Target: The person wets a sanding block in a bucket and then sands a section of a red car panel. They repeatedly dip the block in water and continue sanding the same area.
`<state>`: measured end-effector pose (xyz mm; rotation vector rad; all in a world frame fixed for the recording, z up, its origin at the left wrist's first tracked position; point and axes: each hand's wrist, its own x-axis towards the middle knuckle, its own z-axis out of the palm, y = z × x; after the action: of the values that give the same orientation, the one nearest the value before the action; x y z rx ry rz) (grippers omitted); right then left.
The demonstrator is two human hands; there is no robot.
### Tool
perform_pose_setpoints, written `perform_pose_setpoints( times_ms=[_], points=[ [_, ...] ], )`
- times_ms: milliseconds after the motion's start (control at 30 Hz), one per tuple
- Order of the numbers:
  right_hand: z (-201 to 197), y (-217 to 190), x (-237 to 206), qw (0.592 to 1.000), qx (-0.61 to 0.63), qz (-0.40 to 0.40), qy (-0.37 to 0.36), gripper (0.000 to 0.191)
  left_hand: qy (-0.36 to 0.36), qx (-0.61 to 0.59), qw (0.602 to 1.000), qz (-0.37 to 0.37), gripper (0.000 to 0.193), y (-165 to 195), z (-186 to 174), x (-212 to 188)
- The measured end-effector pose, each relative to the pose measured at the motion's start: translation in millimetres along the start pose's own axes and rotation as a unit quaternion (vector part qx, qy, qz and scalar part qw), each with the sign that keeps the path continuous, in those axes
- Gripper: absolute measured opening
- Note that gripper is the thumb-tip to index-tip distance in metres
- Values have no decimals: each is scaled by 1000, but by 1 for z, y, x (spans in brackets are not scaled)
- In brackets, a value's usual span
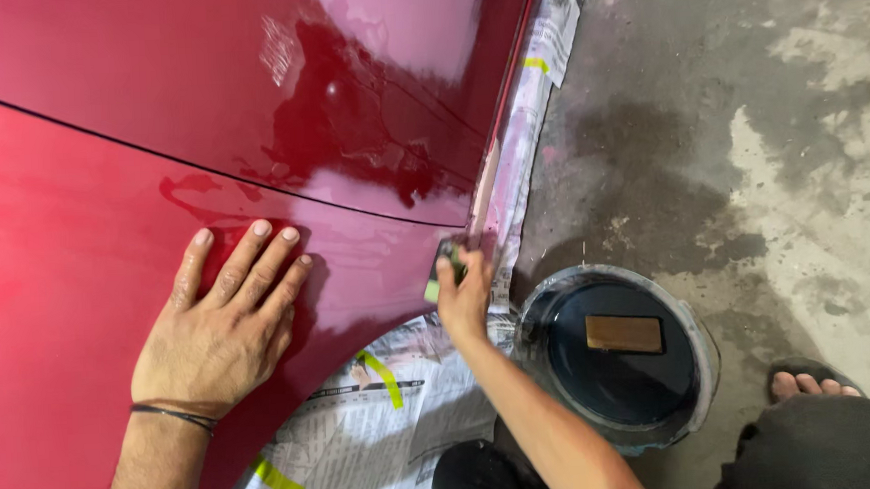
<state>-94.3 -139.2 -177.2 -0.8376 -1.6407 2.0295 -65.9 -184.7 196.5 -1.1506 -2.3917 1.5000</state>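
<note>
Head view: the left hand [219, 327] is laid flat, fingers spread, on the red car panel [81, 191] at lower left. A small green-edged sanding block [446, 270] is gripped by the right hand [465, 297] at centre frame

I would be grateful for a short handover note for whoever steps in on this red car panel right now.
Left hand: flat on the red panel, fingers spread, holding nothing.
Right hand: gripping a small green-edged sanding pad against the panel's edge.
Newspaper masking with yellow-green tape covers the wheel arch and seam.
Bucket of water stands on the floor, a brown block floating inside.
How much is already rubbed down cannot be told.
</note>
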Motion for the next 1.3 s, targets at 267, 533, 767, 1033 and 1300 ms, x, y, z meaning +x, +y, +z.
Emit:
perform_pose_setpoints(
  times_ms=[267,533,767,1033,1300],
  points=[
    [1,3,5,1000,-12,-16,13,37,-2,-20,1000,18,65,-1,-6,1],
    [8,-1,11,999,-4,36,34,35,7,-5,1000,5,60,-1,0,0],
    [0,-15,11,996,14,91,-1,33,-1,-8,1000,-3,59,0,3,-1],
    [0,-22,4,1000,-5,24,1,28,1,11,1000,4,57,-2,1,0],
    [3,-1,-1,996,13,-87,22,24,-11,-10,1000,4,57,0,7,-3]
  ],
)
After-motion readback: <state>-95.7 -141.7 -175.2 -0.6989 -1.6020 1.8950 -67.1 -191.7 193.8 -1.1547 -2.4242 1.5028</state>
